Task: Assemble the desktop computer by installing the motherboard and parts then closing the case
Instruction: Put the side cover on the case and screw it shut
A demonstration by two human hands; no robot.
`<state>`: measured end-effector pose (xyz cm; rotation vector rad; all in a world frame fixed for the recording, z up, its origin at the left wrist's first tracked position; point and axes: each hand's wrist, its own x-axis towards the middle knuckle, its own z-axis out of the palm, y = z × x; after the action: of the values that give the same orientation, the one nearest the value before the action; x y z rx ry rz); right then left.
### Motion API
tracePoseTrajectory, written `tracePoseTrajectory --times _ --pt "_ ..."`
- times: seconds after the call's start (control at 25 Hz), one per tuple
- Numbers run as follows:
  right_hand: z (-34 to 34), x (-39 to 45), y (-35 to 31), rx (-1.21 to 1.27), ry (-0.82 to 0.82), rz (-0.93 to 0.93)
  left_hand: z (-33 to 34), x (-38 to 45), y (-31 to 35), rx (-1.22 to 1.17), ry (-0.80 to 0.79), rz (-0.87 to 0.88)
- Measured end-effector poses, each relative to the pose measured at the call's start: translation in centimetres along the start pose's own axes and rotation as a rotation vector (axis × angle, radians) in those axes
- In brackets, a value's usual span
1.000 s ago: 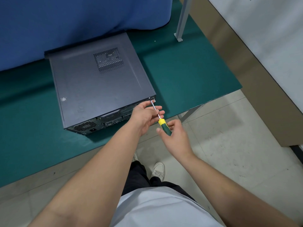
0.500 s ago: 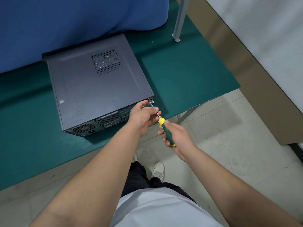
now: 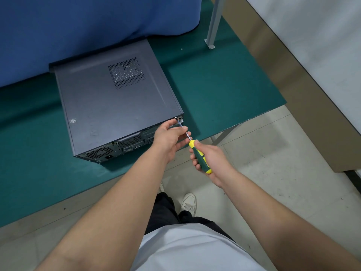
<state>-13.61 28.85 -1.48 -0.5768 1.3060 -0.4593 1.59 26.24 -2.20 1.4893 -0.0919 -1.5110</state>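
The closed computer case (image 3: pixel 117 106) lies flat on the green table (image 3: pixel 224 90), rear facing near, so the right hand (image 3: pixel 212 159) grasping the screwdriver (image 3: pixel 197 153) reaches its right-corner screw while left hand (image 3: pixel 170 136) fingers pinch the shaft steady.

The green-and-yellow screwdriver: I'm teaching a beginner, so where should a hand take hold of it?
Grip the thick green-and-yellow screwdriver handle from behind, the end toward the person, as the right hand does: the thin bare shaft points away at the grey computer case.
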Motion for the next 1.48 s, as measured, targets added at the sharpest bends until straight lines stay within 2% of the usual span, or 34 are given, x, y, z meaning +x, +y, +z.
tracePoseTrajectory --times 0.08,0.12,0.16,0.24,0.32,0.4,0.68,0.88,0.96,1.12,1.2,1.28,1.36,1.48 --pt "0.9 0.1 0.7 -0.456 0.179 -0.324 0.0 0.0 0.1 0.015 0.007 0.008" --pt "1.3 0.4 1.1 -0.564 0.238 -0.423 0.0 0.0 0.2 0.023 0.015 0.011" --pt "1.5 0.7 1.3 -0.55 0.244 -0.431 -0.1 0.0 0.2 0.027 0.019 0.013" --pt "1.4 1.1 1.2 -0.273 0.13 -0.271 -0.3 -0.1 0.3 0.031 0.017 0.016" --pt "0.9 0.9 0.5 0.083 -0.066 -0.045 -0.4 -0.1 0.4 0.039 0.015 0.011" --pt "0.2 0.8 0.1 0.217 -0.173 0.058 -0.3 -0.1 0.4 0.045 0.021 0.005" --pt "-0.2 0.2 -0.3 -0.073 -0.16 0.008 -0.7 -0.4 1.1 0.12 -0.041 -0.002" --pt "2.8 3.0 -6.5 -0.124 -0.106 -0.087 -1.4 1.4 6.1 0.17 -0.138 0.13" --pt "4.9 4.5 -10.0 -0.139 -0.053 -0.133 -2.5 2.9 9.0 0.341 -0.139 0.242" --pt "7.3 7.6 -15.8 -0.24 0.096 -0.228 -5.9 8.1 16.0 1.044 -0.137 0.654" --pt "7.8 9.2 -18.2 -0.318 0.169 -0.233 -6.6 11.4 19.4 1.308 -0.16 0.793" --pt "8.0 11.0 -20.1 -0.393 0.21 -0.223 -6.2 15.2 21.8 1.5 -0.166 0.823" --pt "7.9 13.2 -21.6 -0.437 0.224 -0.211 -5.0 18.9 23.7 1.621 -0.116 0.779" --pt "7.2 17.6 -23.6 -0.437 0.239 -0.18 -3.2 23.5 25.4 1.633 -0.021 0.781"
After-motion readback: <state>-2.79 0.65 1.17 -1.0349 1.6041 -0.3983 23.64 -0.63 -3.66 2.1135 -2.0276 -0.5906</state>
